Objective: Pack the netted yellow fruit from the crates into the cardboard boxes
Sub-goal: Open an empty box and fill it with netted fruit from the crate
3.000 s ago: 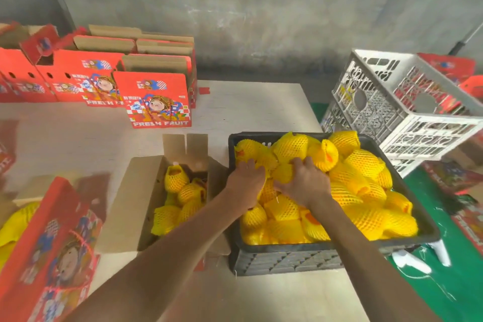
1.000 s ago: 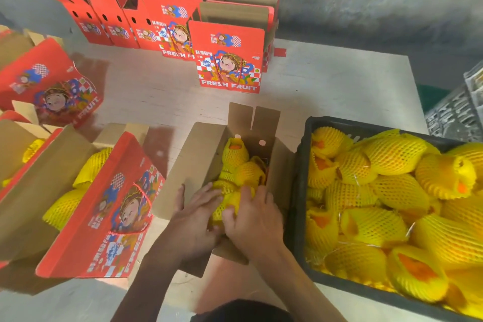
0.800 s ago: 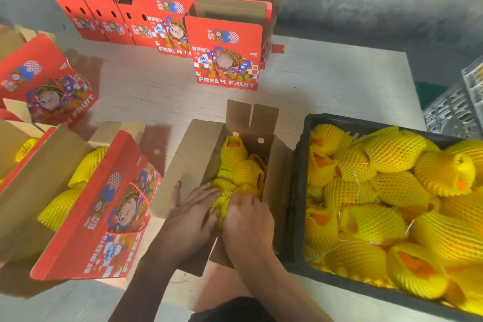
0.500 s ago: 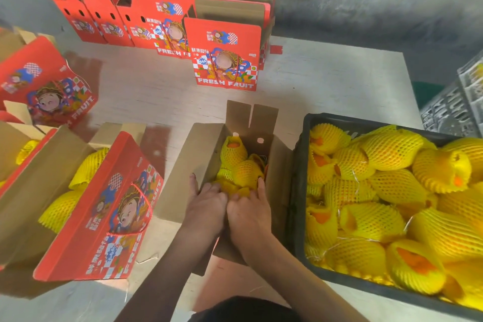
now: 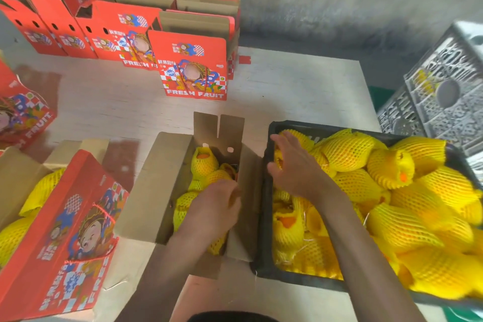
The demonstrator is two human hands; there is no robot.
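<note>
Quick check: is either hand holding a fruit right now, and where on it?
Right hand: nothing, fingers spread over the black crate. Left hand: down in the open box on the netted fruit; grip cannot be told.

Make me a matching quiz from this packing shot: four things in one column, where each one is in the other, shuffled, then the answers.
Things:
1. left hand
2. right hand
3. white crate
4. upright red boxes

Places:
A. far right, beyond the black crate
B. in the open cardboard box
C. over the black crate's netted fruit
D. back of the table

Pairs: 1-B, 2-C, 3-A, 4-D
</note>
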